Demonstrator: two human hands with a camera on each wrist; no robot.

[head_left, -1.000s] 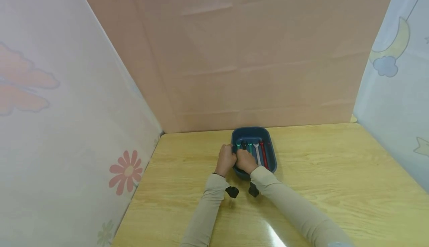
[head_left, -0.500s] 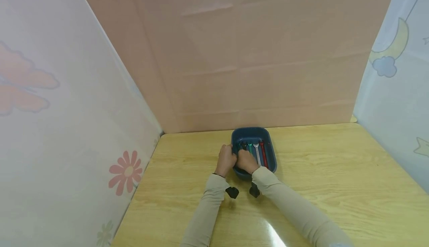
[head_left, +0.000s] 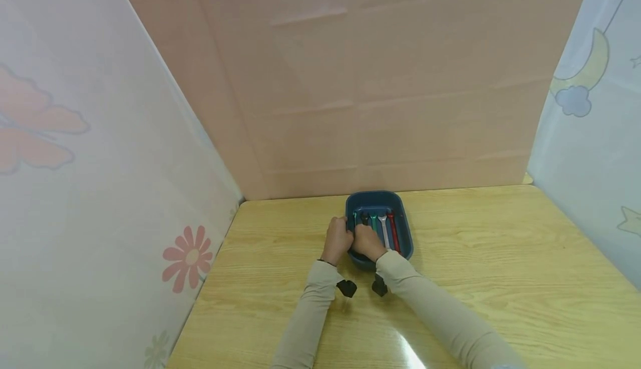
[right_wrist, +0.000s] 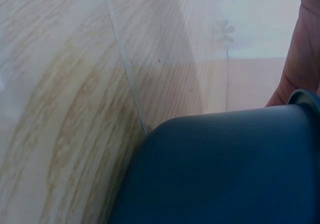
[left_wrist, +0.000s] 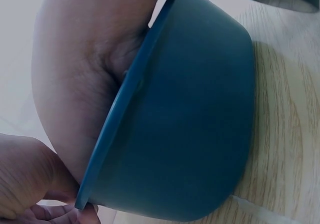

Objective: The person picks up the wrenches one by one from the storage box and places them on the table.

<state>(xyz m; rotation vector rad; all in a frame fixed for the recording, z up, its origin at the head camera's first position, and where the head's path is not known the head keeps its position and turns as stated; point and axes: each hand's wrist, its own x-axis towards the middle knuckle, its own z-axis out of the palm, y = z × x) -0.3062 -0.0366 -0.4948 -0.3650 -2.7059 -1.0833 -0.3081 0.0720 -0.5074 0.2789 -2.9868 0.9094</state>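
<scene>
As pink sheeting (head_left: 400, 79) backs the table (head_left: 481, 257), left fingers (left_wrist: 88, 215) grip a tray (head_left: 373, 198); right fingers' (head_left: 359, 231) hold is unclear.

Wrenches (head_left: 384, 230) side by side in tray (head_left: 375, 197), tray on table (head_left: 481, 257), backdrop (head_left: 360, 96) behind table

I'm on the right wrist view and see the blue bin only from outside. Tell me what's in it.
Observer: The head view shows wrenches lying side by side in the bin, a red wrench to the right of a silver wrench.
Operator: Now report where the right hand is.
Observer: The right hand reaches down into the bin, left of the silver wrench; whether it holds anything is hidden.
</scene>
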